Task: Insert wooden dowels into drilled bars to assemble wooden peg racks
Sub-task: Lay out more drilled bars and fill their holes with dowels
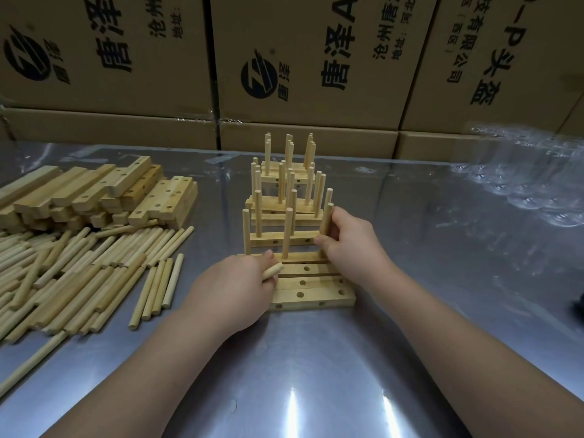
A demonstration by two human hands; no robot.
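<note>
Several drilled wooden bars [311, 290] lie side by side in front of me on the metal table. The farthest bar of this group has upright dowels in its left and middle holes. My right hand [350, 245] grips a third upright dowel [327, 218] at that bar's right end. My left hand [234, 286] holds a short length of dowel [272, 270], its tip sticking out over the bars' left end. Behind them stand finished peg racks [286, 191] stacked in rows.
Loose dowels [79, 273] are spread at the left, with a pile of drilled bars [104, 191] behind them. Cardboard boxes [300, 74] wall off the back. Crumpled clear plastic [531, 175] lies at the right. A dark object [579, 306] sits at the right edge.
</note>
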